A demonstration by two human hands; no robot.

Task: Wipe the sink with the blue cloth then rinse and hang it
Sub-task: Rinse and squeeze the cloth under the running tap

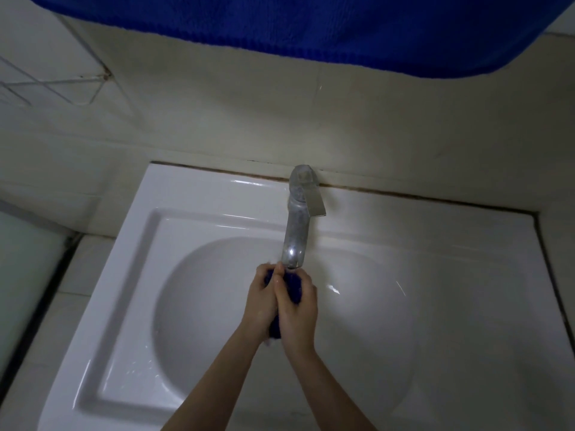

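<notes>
1. A single view is given, taken by a wide-angle camera worn on the person's head.
2. The sink (130,231) is looked down on steeply from above and in front, with the lens faced forward toward the wall (373,119) behind it.
3. The sink is seen at close range: the lower half of the frame is filled by its basin, and its near rim is cut off by the bottom edge.
4. The tap (295,231) is framed just above centre, with its spout pointed toward the camera.
5. The left forearm (217,374) and the right forearm (329,384) are seen reaching in from the bottom edge to the centre.
6. The top edge is covered by a blue towel (311,26), hung very near the lens.
</notes>
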